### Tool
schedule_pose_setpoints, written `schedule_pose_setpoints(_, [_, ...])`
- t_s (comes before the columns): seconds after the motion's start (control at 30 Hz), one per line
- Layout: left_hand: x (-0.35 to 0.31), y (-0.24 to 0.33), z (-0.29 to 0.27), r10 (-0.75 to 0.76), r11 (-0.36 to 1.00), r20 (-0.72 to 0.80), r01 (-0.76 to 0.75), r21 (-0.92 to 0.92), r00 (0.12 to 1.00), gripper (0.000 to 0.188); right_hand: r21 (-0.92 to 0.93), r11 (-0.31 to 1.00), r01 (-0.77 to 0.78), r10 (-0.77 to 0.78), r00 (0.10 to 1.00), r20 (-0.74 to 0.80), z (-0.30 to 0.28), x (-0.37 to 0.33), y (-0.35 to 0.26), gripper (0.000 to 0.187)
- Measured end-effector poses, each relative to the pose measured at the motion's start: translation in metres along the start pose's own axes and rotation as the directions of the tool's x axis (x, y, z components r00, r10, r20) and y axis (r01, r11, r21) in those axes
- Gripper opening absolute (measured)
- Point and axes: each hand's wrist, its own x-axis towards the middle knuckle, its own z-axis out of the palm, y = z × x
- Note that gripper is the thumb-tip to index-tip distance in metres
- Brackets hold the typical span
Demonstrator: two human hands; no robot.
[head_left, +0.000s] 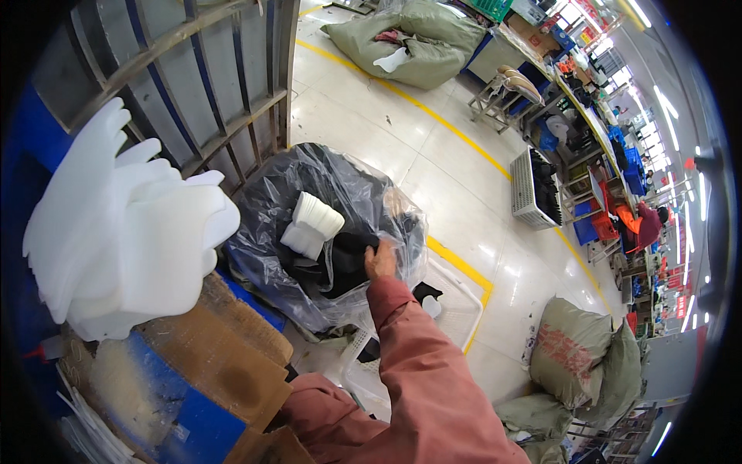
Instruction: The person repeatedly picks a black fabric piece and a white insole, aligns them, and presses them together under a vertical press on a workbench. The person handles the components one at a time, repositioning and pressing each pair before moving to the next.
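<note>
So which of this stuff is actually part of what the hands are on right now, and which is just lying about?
In hand:
- right hand, reaching into the clear plastic bag
- black pieces inside it
- stack of white foam pieces in the bag
- left hand: not in view

Lying about:
- white foam pile
- cardboard
- green sacks
- white basket
- yellow floor line

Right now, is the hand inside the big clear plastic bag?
Yes, the right hand reaches into the open clear plastic bag, touching the black items beside a stack of white foam pieces.
</note>
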Motion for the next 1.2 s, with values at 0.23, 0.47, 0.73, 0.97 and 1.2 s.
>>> schedule_pose_setpoints(0.23, [0.018,0.047,0.013,-0.835,0.386,-0.302,0.881,0.273,0.459,0.058,-0.174,0.983,-0.063,0.021,0.973,-0.230,-0.080,0.059,0.011,0.057])
schedule_pose_setpoints(0.47, [0.044,0.028,0.036,-0.784,0.469,-0.299,0.834,0.290,0.545,0.057,-0.283,0.953,-0.113,0.118,0.993,0.002,-0.095,0.074,0.010,0.069])
schedule_pose_setpoints(0.73, [0.097,0.006,0.053,-0.696,0.601,-0.262,0.742,0.299,0.669,0.056,-0.488,0.873,-0.024,0.135,0.972,0.194,-0.092,0.068,0.017,0.063])
schedule_pose_setpoints(0.97, [0.146,-0.004,0.080,-0.635,0.663,-0.249,0.681,0.311,0.732,0.055,-0.463,0.886,-0.020,0.010,1.000,-0.024,-0.074,0.070,0.031,0.063])
schedule_pose_setpoints(1.2, [0.174,-0.010,0.097,-0.609,0.685,-0.233,0.651,0.326,0.758,0.054,-0.297,0.843,-0.448,0.496,0.862,0.107,-0.073,0.069,0.068,0.088])
